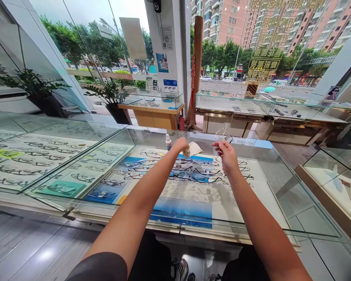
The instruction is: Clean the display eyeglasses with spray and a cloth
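Eyeglasses [224, 135] project above the right hand's grip [227, 154].

You have thin-rimmed glasses [224, 135] in your right hand [227, 155], tilted, their frame showing above it. A pale, creased cloth [196, 148] sits against your left hand [183, 146]; whether you grip it is unclear.

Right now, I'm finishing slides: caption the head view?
Right hand holds glasses over a display case; left hand by cloth.
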### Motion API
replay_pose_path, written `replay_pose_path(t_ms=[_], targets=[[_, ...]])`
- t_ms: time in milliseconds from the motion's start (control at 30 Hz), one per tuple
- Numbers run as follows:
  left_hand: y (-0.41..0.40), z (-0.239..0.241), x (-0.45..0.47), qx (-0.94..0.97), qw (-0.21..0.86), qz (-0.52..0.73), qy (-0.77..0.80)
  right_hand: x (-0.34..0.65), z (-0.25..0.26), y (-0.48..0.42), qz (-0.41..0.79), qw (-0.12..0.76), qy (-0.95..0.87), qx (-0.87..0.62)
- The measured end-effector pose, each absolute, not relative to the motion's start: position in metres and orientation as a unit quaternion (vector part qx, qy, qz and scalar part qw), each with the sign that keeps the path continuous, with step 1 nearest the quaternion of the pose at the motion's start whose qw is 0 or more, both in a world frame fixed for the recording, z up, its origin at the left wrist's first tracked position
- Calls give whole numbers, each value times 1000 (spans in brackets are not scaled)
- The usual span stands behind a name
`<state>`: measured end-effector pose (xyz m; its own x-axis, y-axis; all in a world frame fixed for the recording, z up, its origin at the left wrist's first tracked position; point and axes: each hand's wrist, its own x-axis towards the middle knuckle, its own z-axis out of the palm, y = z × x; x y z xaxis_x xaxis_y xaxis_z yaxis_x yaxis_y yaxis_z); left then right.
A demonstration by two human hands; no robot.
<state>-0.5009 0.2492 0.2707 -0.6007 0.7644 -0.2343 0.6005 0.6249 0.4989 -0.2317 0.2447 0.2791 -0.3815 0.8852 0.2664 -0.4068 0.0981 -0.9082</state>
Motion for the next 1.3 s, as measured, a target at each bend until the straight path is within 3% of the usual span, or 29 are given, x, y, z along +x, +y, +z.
replay_pose_path(t_ms=[267, 500, 700, 1000, 1300], targets=[[233, 279, -502, 330, 330, 358, 809, -235, 276, 247, 629, 508, -542, -232], [205, 294, -472, 374, 401, 577, 605, -234, 276, 248, 623, 509, -546, -232], [166, 304, -433, 385, 408, 674, 480, -231, 282, 244, 626, 517, -542, -218], [143, 306, -405, 495, 424, 610, 451, -219, 302, 224, 682, 459, -562, -96], [142, 304, -403, 552, 409, 592, 422, -217, 304, 214, 687, 418, -585, -107]])
